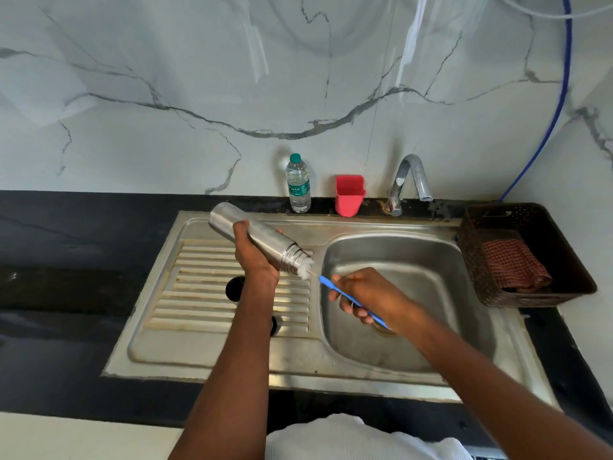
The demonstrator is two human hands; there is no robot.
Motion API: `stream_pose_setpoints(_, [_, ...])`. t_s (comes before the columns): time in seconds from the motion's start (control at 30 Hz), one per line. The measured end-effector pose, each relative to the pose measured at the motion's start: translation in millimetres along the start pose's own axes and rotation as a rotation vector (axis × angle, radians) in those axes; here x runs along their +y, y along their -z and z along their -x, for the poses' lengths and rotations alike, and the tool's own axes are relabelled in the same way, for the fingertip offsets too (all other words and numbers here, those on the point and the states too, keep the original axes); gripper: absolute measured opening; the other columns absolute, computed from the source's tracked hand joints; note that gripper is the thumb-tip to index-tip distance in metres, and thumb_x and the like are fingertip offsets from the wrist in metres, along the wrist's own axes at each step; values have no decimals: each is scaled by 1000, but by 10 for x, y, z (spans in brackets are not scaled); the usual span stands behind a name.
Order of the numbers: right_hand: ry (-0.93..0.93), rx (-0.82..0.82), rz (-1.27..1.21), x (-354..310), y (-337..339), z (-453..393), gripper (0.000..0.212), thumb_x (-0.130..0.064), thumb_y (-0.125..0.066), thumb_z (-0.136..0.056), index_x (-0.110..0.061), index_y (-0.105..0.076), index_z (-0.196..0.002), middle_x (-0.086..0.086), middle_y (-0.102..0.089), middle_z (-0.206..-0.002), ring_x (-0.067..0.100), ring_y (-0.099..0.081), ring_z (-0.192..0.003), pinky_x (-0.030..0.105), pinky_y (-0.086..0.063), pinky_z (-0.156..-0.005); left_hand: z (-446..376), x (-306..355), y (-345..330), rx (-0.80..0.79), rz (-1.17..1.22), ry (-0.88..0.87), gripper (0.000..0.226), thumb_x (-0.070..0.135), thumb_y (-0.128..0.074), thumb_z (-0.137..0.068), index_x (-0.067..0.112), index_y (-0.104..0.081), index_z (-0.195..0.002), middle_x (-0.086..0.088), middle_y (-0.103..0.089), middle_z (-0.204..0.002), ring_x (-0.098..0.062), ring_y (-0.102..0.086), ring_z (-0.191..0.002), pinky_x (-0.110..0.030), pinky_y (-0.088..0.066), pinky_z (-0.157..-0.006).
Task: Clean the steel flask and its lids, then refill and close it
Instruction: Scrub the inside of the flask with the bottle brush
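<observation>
Head view: left hand grips flask; right hand grips brush.

A white marble-patterned wall veined in grey fills the upper half, glossy with pale reflections of light. A thin blue hose curves down it at two o'clock. Below runs a black stone countertop, and set into it is a stainless steel sink unit with a ribbed drainboard at nine o'clock and a deep basin at three o'clock. A bent chrome tap stands at the back ledge, at one o'clock. Beside it, toward twelve o'clock, stand a red plastic cup-shaped holder and a clear plastic water bottle with a green cap. At three o'clock a dark brown woven plastic basket holds a folded red checked cloth.
</observation>
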State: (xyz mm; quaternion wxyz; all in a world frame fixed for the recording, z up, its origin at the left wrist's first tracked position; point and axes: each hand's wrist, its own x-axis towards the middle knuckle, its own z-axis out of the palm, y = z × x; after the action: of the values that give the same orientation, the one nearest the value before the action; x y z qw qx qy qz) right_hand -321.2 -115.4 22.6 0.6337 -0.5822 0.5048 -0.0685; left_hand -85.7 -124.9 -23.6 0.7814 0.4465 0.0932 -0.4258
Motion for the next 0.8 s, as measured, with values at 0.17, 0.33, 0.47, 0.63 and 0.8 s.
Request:
stream_pose_setpoints(0.17, [401, 505, 849, -73, -189, 27, 13, -30, -59, -98, -20, -66, -93, 0, -70, -88, 29, -64, -82, 33, -43, -65, 86, -148, -103, 39, -7, -6, 54, 43, -76, -83, 6, -64, -121, -14, -70, -94, -32, -73, -78, -44, -62, -72])
stream_pose_setpoints(0.33, [-89, -8, -91, -147, 48, -164, 28, -29, -54, -106, -11, -68, -90, 0, -44, -59, 9, -32, -38, 19, -24, -39, 49, -132, -113, -5, 8, 4, 59, 46, -76, -78, 8, -64, -122, -14, -67, -95, -30, -71, -79, -42, -61, -69])
stream_pose_setpoints(0.47, [-190, -212, -233, -2, 207, -48, 34, -31, -46, -110, -9, -67, -97, -5, -39, -60, 4, -28, -40, 18, -21, -35, 20, -74, -56, -35, 14, 5, 60, 45, -76, -78, 8, -62, -123, -12, -65, -94, -29, -69, -78, -39, -61, -68])
stream_pose_setpoints(0.63, [280, 366, 767, 15, -9, 56, 34, -43, -50, -104, -20, -70, -89, 0, -69, -80, 26, -66, -82, 34, -41, -66, 112, -190, -105, 62, 14, 21, 44, 39, -75, -85, 7, -65, -113, -14, -67, -89, -31, -71, -72, -41, -62, -66])
stream_pose_setpoints(0.8, [94, 254, 485, -158, -127, -78, 31, -35, -50, -104, -14, -69, -91, 9, -63, -74, 24, -60, -62, 28, -35, -53, 156, -335, -143, -2, -67, 36, 46, 41, -74, -83, 5, -65, -111, -15, -67, -89, -32, -71, -75, -42, -61, -68])
